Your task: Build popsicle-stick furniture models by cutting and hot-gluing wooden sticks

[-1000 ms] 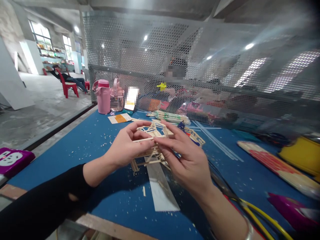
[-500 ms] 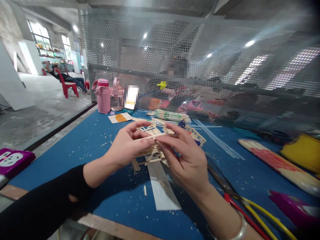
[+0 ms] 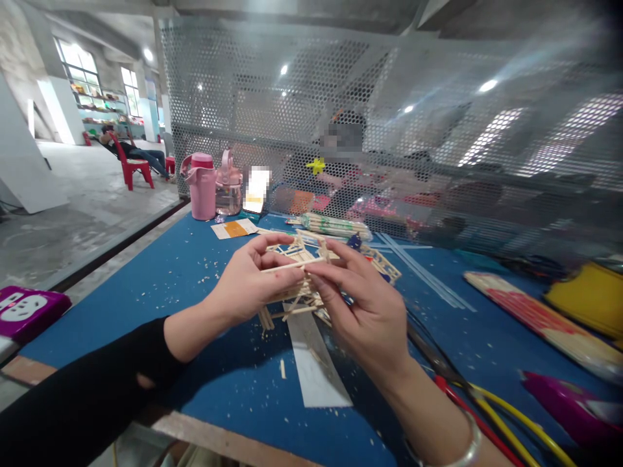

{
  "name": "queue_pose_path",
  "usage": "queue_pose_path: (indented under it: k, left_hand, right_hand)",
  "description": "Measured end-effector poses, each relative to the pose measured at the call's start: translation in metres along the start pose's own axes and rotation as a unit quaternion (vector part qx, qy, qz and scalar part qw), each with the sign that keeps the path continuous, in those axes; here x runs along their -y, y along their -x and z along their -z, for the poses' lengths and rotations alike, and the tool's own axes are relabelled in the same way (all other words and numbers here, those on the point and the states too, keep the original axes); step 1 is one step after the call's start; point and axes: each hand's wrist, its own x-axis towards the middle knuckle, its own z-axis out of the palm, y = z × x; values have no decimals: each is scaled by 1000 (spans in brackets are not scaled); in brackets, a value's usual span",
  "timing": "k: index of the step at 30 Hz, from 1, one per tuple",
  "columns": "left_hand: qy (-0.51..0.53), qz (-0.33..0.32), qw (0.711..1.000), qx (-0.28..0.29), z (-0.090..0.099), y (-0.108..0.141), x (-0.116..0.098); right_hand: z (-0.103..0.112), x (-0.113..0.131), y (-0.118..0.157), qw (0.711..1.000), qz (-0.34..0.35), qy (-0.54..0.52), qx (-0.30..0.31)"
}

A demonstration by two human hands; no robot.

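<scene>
Between both hands is a small frame built of thin wooden sticks point(image 3: 293, 264), raised over the blue table. My left hand point(image 3: 248, 275) is closed around its left side, thumb lying along a stick at the front. From the right, my right hand point(image 3: 363, 295) pinches the frame near its front corner, thumb and forefinger together. The fingers hide part of the frame. Loose sticks and stick pieces point(image 3: 265, 319) lie beneath and behind the hands, and a white paper strip point(image 3: 316, 363) rests on the table below.
A pink thermos point(image 3: 202, 188), a clear bottle point(image 3: 228, 191) and a phone point(image 3: 256, 188) stand at the back. Packed sticks point(image 3: 333, 225) lie before a perforated metal screen point(image 3: 272, 110). Red-and-yellow-handled pliers point(image 3: 479, 415) and purple power sockets point(image 3: 32, 311) are at the sides. A person sits behind the screen.
Both hands stay almost in place around the stick frame. The front stick has turned slightly, and the right fingers have shifted a little.
</scene>
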Motion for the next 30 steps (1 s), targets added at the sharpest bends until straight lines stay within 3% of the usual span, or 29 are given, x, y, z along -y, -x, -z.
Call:
queue_pose_path:
  k: [9, 21, 30]
  left_hand:
    - [1, 0, 999, 47, 6, -3, 2]
    - [-3, -17, 998, 59, 9, -4, 5]
    - [-12, -24, 1000, 9, 2, -1, 5]
  right_hand:
    - [-1, -2, 0, 1000, 15, 0, -16]
    - [-3, -3, 0, 999, 30, -7, -26]
    - [-2, 0, -1, 999, 26, -10, -18]
